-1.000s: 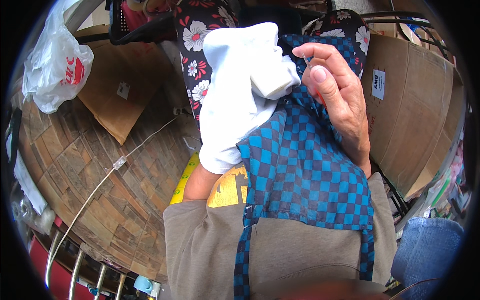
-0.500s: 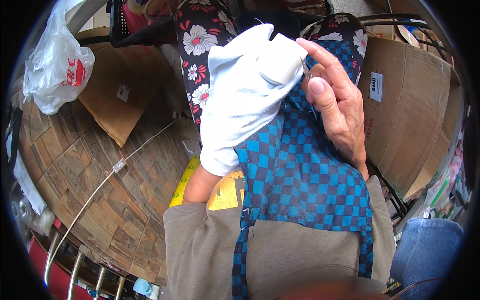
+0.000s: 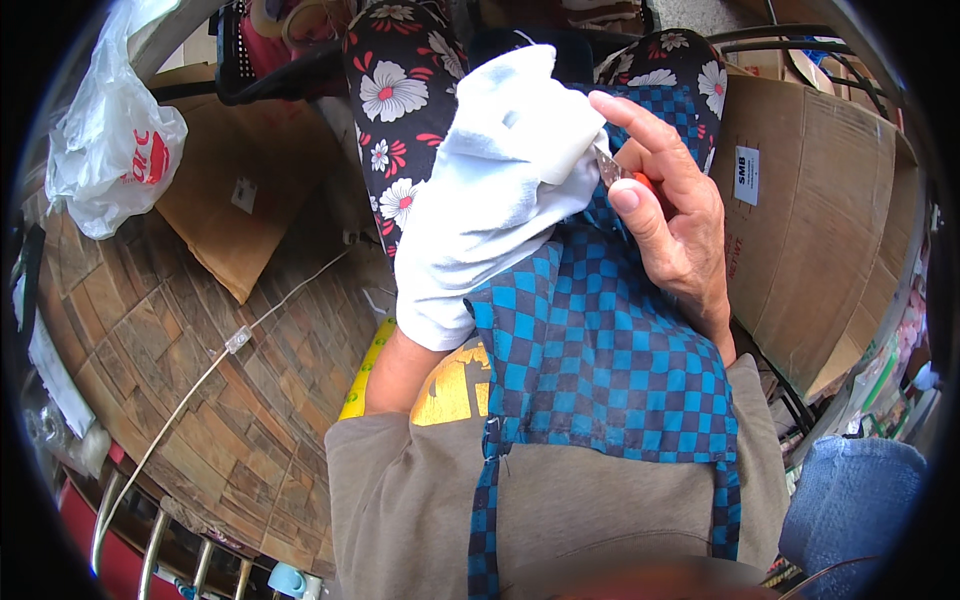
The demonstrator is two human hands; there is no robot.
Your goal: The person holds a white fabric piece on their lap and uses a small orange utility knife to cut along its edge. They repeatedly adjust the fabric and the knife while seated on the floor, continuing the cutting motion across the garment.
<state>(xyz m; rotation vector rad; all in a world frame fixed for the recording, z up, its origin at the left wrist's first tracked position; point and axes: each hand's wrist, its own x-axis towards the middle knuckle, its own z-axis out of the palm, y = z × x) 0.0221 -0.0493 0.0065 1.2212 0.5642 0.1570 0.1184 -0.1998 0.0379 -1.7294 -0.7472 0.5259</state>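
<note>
White cloth [image 3: 490, 175] sits above the lap, drawn over the left hand, whose fingers are hidden, so I cannot tell their grip. It has turned slightly, and an orange-handled cutter [image 3: 611, 169] now shows more clearly beside its edge, perhaps touching; the work seems centred there. On the right hand [image 3: 675, 205], thumb and forefinger stand apart while the other fingers curl around the cutter. Beneath lies a checked apron [image 3: 610, 370]. Around are stone-patterned floor [image 3: 190, 440], cardboard box [image 3: 820, 230] and plastic bag [image 3: 105, 165].

Rumpled white cloth [image 3: 480, 200] beside blade [image 3: 609, 170]
</note>
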